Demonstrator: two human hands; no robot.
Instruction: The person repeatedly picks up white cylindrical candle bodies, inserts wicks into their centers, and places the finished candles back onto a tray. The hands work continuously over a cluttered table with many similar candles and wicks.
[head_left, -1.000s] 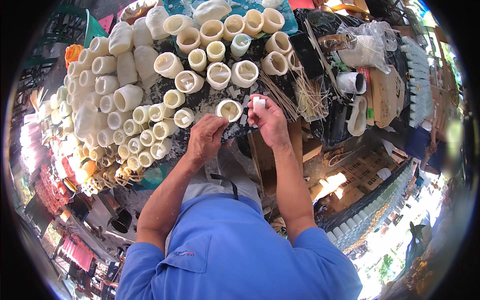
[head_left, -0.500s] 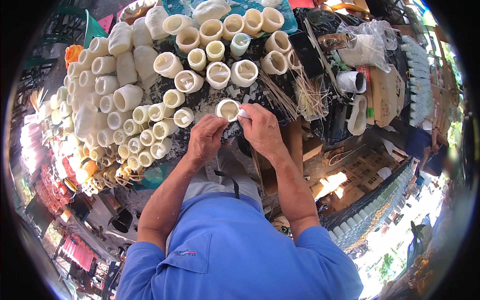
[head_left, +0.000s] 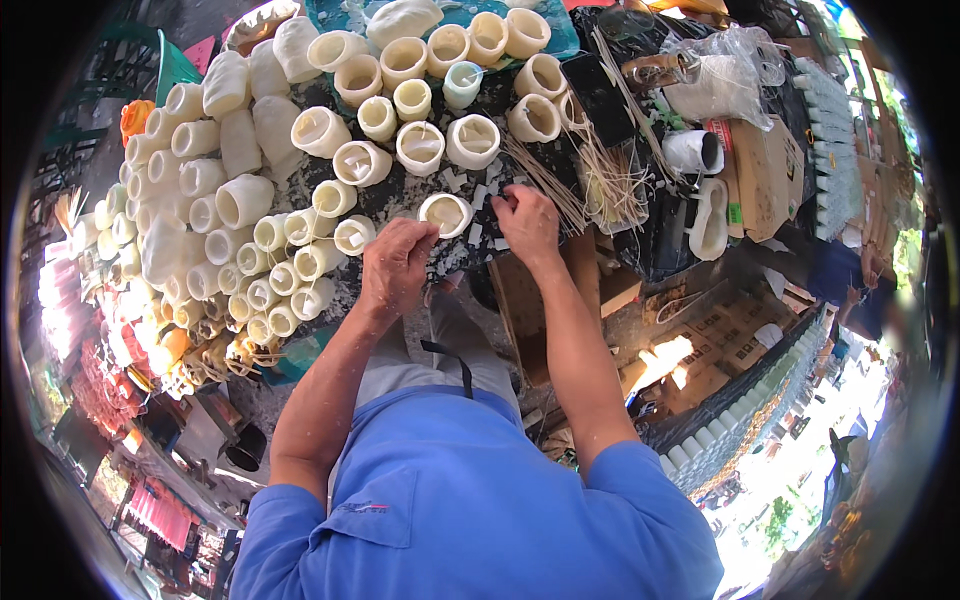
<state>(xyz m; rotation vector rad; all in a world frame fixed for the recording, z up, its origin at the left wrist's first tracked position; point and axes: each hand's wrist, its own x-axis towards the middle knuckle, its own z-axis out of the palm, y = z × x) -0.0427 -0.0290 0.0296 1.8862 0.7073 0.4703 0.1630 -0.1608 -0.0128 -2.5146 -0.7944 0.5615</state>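
Observation:
A thick-walled, cream-coloured, wax-like cup (head_left: 446, 214) stands near the table's front edge, with pale flat bits inside. My left hand (head_left: 396, 264) is beside its lower left side, fingers curled together and fingertips at the cup's wall; whether they pinch anything is hidden. To the right of the cup, my right hand (head_left: 530, 224) is over the table, with thumb and forefinger drawn together near some small white pieces (head_left: 480, 196). Anything between those fingertips is too small to make out.
Several similar cups (head_left: 420, 148) crowd the left and back of the dark table. Thin sticks (head_left: 545, 180), a black phone-like slab (head_left: 597, 95), a white mug (head_left: 694, 155) and a cardboard box (head_left: 765, 175) lie to the right. A teal sheet (head_left: 560, 30) is at the back.
My right hand has left the cup's rim, where it held a small white piece, and moved right over the scattered bits. My left hand stays by the cup. The view has shifted slightly.

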